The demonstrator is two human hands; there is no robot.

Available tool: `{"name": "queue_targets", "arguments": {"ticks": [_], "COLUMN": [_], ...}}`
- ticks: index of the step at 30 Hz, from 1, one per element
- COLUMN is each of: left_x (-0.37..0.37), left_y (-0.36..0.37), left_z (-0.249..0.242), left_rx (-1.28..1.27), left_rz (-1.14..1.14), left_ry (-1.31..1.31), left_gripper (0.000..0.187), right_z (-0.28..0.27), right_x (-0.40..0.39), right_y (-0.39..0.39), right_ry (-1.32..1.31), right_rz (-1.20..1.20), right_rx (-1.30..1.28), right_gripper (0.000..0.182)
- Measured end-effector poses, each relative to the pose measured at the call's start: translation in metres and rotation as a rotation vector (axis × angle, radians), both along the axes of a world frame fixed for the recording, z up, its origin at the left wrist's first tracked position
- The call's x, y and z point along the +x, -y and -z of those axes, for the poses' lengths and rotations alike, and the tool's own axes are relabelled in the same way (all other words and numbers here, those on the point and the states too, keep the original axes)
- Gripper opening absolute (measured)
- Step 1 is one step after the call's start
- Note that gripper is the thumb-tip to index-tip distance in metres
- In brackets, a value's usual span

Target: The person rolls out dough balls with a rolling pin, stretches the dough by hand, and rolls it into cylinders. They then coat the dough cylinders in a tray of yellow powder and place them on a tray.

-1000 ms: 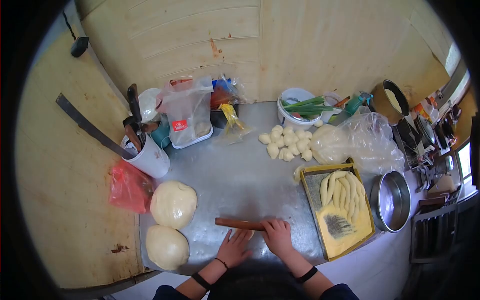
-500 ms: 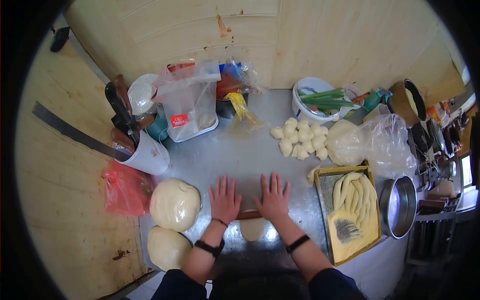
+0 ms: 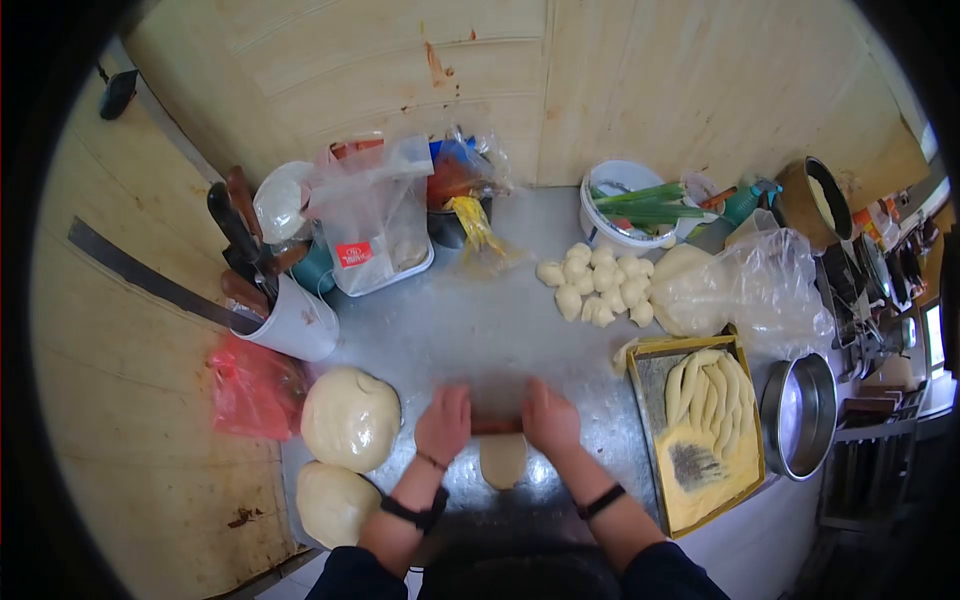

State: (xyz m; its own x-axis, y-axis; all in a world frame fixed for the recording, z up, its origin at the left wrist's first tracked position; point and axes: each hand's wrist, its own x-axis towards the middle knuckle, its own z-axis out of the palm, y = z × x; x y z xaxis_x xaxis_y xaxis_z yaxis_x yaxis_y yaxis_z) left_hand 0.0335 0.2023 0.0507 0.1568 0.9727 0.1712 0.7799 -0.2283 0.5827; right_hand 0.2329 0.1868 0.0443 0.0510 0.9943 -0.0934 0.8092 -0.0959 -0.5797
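A brown rolling pin (image 3: 496,427) lies crosswise on the metal table, slightly blurred. My left hand (image 3: 443,424) is curled over its left end and my right hand (image 3: 550,420) over its right end, the fingers bent in. Below the pin, on my side, a flattened oval piece of dough (image 3: 503,463) stretches toward me; its far edge is hidden by the pin. To the left of my left hand sit a large round ball of dough (image 3: 350,418) and a second dough mound (image 3: 337,503).
On the right, a tray (image 3: 652,440) holds dough strips and yellow coating, with a round metal pan (image 3: 803,415) beside it. Small dough pieces (image 3: 598,285) lie near a white tub (image 3: 606,232) with green onions. A container of knives (image 3: 305,322) stands left, near a red bag (image 3: 255,385).
My fingers were stretched out flat and have now curled in around the ends of the rolling pin. The view has tilted slightly.
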Motion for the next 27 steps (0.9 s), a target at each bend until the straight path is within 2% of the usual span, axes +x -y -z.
{"name": "queue_targets", "arguments": {"ticks": [1,2,3,4,5,7,8,9,11,13,15,16,17,18,19,21,23,24,25,27], "left_x": [-0.001,-0.007,-0.008,-0.01,-0.01,-0.004,-0.003,-0.005,-0.012,-0.018,-0.032,-0.041,-0.045,-0.043,-0.04,-0.031,-0.011,-0.005,0.0,0.01], "left_y": [0.015,0.031,0.047,0.047,0.04,0.021,0.02,0.035,0.08,0.132,0.163,0.17,0.171,0.167,0.163,0.152,0.12,0.098,0.073,0.016], "left_z": [0.001,0.028,0.032,0.024,0.018,-0.002,-0.007,-0.003,0.01,-0.006,-0.016,-0.02,-0.023,-0.026,-0.03,-0.028,-0.004,0.006,0.014,0.01], "left_rx": [-0.004,-0.106,-0.278,-0.161,-0.04,0.019,0.096,0.093,-0.158,-0.25,-0.22,-0.293,-0.365,-0.359,-0.343,-0.345,-0.219,-0.155,-0.089,-0.06], "left_rz": [0.011,0.092,0.176,0.206,0.234,0.189,0.14,0.14,0.242,0.32,0.359,0.451,0.544,0.545,0.499,0.446,0.254,0.214,0.171,0.057], "left_ry": [-0.001,-0.051,-0.158,-0.226,-0.288,-0.29,-0.298,-0.302,-0.265,-0.273,-0.198,-0.155,-0.11,-0.108,-0.091,-0.079,-0.175,-0.308,-0.438,-0.398], "left_gripper": [0.02,0.029,0.04,0.045,0.052,0.055,0.06,0.06,0.07,0.072,0.073,0.074,0.074,0.074,0.074,0.074,0.072,0.072,0.071,0.063], "right_z": [0.005,0.015,0.024,0.009,-0.004,-0.031,-0.017,-0.015,-0.008,-0.002,-0.005,-0.002,0.003,0.004,0.007,0.011,0.0,-0.001,0.005,0.005], "right_x": [0.001,0.0,-0.001,-0.004,-0.004,-0.005,-0.003,-0.004,-0.007,-0.007,-0.003,0.004,0.012,0.016,0.017,0.018,0.007,0.001,-0.001,-0.002], "right_y": [0.011,0.032,0.05,0.052,0.042,0.014,0.012,0.024,0.066,0.123,0.165,0.172,0.175,0.172,0.165,0.141,0.103,0.082,0.056,0.002], "right_ry": [-0.002,0.125,0.251,0.286,0.285,0.145,0.185,0.181,0.273,0.221,0.282,0.284,0.311,0.338,0.338,0.276,0.262,0.241,0.249,0.315], "right_rz": [-0.001,-0.063,-0.123,-0.153,-0.152,-0.082,-0.125,-0.126,-0.17,-0.214,-0.274,-0.272,-0.344,-0.417,-0.42,-0.367,-0.308,-0.249,-0.215,-0.183], "right_rx": [0.013,0.181,0.336,0.275,0.258,0.398,0.351,0.348,0.169,0.016,0.02,0.026,0.101,0.174,0.171,0.314,0.152,0.115,0.111,0.13], "right_gripper": [0.043,0.042,0.041,0.049,0.049,0.059,0.071,0.071,0.079,0.085,0.071,0.071,0.062,0.053,0.053,0.039,0.061,0.07,0.075,0.079]}}
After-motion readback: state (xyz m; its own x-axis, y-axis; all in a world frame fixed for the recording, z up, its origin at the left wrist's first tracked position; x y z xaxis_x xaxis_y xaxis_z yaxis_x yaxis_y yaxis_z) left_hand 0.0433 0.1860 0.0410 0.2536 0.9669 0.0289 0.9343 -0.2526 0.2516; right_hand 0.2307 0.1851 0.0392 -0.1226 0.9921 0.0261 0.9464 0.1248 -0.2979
